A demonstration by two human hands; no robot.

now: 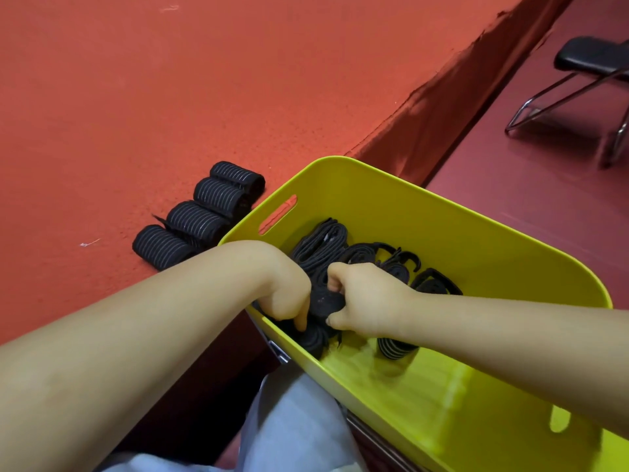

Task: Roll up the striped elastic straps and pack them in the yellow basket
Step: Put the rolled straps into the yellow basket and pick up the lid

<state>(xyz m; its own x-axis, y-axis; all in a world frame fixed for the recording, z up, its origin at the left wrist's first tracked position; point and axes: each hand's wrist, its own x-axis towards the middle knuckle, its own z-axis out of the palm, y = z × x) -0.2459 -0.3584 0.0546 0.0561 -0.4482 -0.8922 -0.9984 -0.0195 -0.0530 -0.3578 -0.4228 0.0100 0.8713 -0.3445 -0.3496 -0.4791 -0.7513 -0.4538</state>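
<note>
Reaching into the yellow basket (425, 212), both hands close on one black strap bundle (326, 301): the left hand (289, 291) curls over its left side, the right hand (364, 301) grips its right. More rolled straps (320, 243) lie on the basket floor beyond them. Four rolled striped straps (200, 216) sit in a row on the red table (136, 97), just left of the basket; a black chair (592, 56) stands far right

Yellow basket (425, 212), tilted, holds several black straps (320, 243), mostly rolled, on edge. Four rolled striped straps (197, 218) lie in a row on the red surface, just beside the basket.
</note>
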